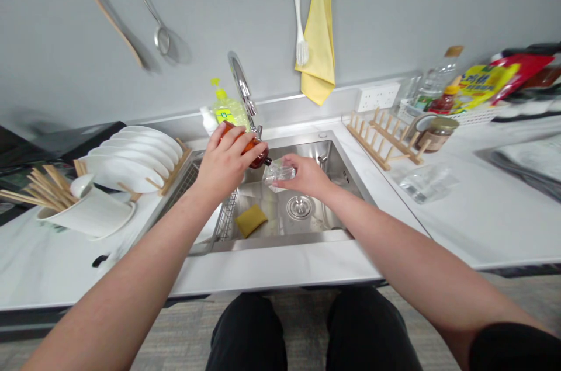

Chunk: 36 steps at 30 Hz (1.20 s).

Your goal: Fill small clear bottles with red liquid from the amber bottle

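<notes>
My left hand is wrapped around an amber bottle with a dark tip. The bottle is tilted, its tip pointing down to the right. Close to that tip, my right hand grips a small clear container between thumb and fingers. Whether liquid runs between the two cannot be made out. Both hands are over the stainless steel sink. A yellow sponge lies in the basin, left of the drain.
Behind the sink rise a faucet and a green soap bottle. At left stand racked white plates and a chopstick holder. To the right are a wooden rack, a jar and a clear plastic bag.
</notes>
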Each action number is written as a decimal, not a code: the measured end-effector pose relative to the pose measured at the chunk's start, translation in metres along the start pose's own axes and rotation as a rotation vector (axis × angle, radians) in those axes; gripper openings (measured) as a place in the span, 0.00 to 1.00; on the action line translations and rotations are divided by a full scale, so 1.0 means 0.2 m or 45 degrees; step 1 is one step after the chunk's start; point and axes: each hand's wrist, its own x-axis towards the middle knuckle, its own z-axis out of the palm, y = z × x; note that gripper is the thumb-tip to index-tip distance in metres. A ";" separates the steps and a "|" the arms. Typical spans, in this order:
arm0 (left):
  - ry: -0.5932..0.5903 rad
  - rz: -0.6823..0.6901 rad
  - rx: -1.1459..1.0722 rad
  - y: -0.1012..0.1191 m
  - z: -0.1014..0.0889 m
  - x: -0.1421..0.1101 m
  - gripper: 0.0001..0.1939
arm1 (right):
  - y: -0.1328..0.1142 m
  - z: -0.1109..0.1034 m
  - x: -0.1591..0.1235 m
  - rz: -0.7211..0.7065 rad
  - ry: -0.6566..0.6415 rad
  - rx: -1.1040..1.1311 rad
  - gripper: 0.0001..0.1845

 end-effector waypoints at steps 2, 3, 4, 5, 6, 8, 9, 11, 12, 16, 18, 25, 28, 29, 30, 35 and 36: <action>-0.020 0.030 0.033 0.00 -0.02 0.01 0.28 | 0.00 0.00 0.00 0.001 -0.005 0.006 0.34; -0.029 0.041 0.038 0.00 -0.03 0.01 0.27 | -0.01 0.00 0.00 0.000 -0.006 0.011 0.34; -0.033 0.048 0.038 0.00 -0.03 0.02 0.27 | -0.01 0.00 0.00 0.000 -0.006 0.019 0.34; -0.035 0.051 0.033 0.00 -0.04 0.02 0.26 | -0.01 0.00 0.00 0.001 -0.003 0.028 0.34; -0.036 0.049 0.021 0.00 -0.04 0.02 0.27 | -0.01 0.00 0.00 0.002 -0.001 0.038 0.34; -0.050 0.028 -0.029 -0.01 -0.04 0.03 0.28 | -0.01 0.00 -0.01 0.005 0.002 0.052 0.33; -0.069 0.012 -0.065 -0.01 -0.05 0.03 0.29 | -0.01 0.00 -0.01 0.006 0.002 0.057 0.33; -0.098 -0.019 -0.137 -0.01 -0.05 0.04 0.31 | -0.01 0.01 -0.01 0.007 0.000 0.060 0.33; -0.108 -0.023 -0.150 -0.01 -0.06 0.04 0.32 | -0.01 0.01 0.00 0.007 0.000 0.058 0.33; -0.137 -0.003 -0.123 -0.01 -0.08 0.06 0.31 | -0.01 0.01 0.00 0.010 0.012 0.039 0.33; -0.157 -0.016 -0.141 -0.01 -0.09 0.06 0.30 | -0.01 0.00 0.00 0.007 0.014 0.042 0.33; -0.193 -0.051 -0.234 0.01 -0.14 0.09 0.26 | -0.03 0.00 0.00 -0.011 0.027 0.050 0.34; -0.189 -0.024 -0.205 0.01 -0.14 0.09 0.26 | -0.04 -0.01 -0.01 -0.008 0.027 0.045 0.34; -0.186 -0.014 -0.194 0.01 -0.14 0.09 0.26 | -0.04 -0.01 -0.01 -0.005 0.027 0.047 0.33; -0.183 -0.004 -0.184 0.00 -0.14 0.09 0.27 | -0.04 -0.01 -0.01 -0.001 0.026 0.050 0.33; -0.199 0.021 -0.182 -0.01 -0.15 0.11 0.27 | -0.04 -0.01 0.00 -0.008 0.047 0.063 0.34; -0.206 0.019 -0.187 -0.01 -0.15 0.11 0.26 | -0.04 -0.01 0.00 -0.011 0.050 0.061 0.34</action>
